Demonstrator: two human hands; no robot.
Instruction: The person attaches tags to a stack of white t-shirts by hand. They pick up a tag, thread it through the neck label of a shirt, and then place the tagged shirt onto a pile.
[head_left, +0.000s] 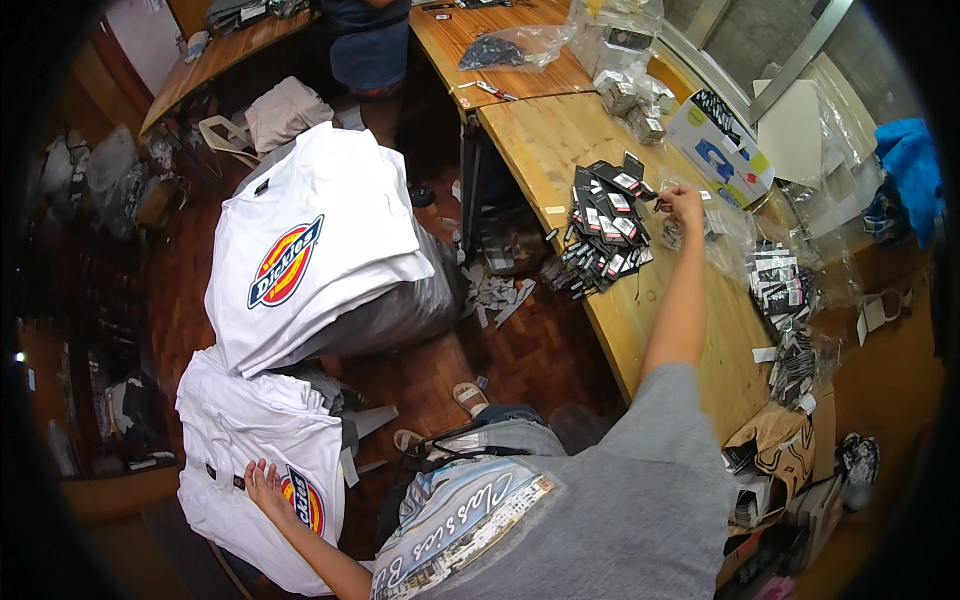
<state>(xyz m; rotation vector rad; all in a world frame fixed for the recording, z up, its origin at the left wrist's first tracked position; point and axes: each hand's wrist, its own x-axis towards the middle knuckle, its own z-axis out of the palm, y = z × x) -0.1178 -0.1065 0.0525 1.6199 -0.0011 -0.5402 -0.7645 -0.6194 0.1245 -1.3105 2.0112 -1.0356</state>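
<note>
1. Near the lower left, the left hand (262,483) is being laid flat, fingers spread, on a stack of folded white T-shirts (250,440) bearing a round red, yellow and blue emblem; nothing is being gripped by it.
2. A second, taller stack of white T-shirts (320,240) with the same kind of emblem is being supported just beyond the first, farther from the person, over a grey bag-like bundle.
3. At the far right, the right hand (684,203) is being stretched out over the wooden table (560,140), its fingers being drawn together on what looks like a small tag; the pinched item is too small to be made out with certainty.
4. A heap of black hang tags (605,232) is being kept just to the left of that hand, on the table, spilling toward the table's left edge.
5. Clear plastic bags (735,235) are lying just right of the hand, and more black tags (785,290) are being held in a bag nearer and to the right.
6. A white, blue and yellow box (722,148) is sitting beyond the hand, toward the far right.
7. Scraps of paper (497,290) are being left scattered on the wooden floor between the shirts and the table.
</note>
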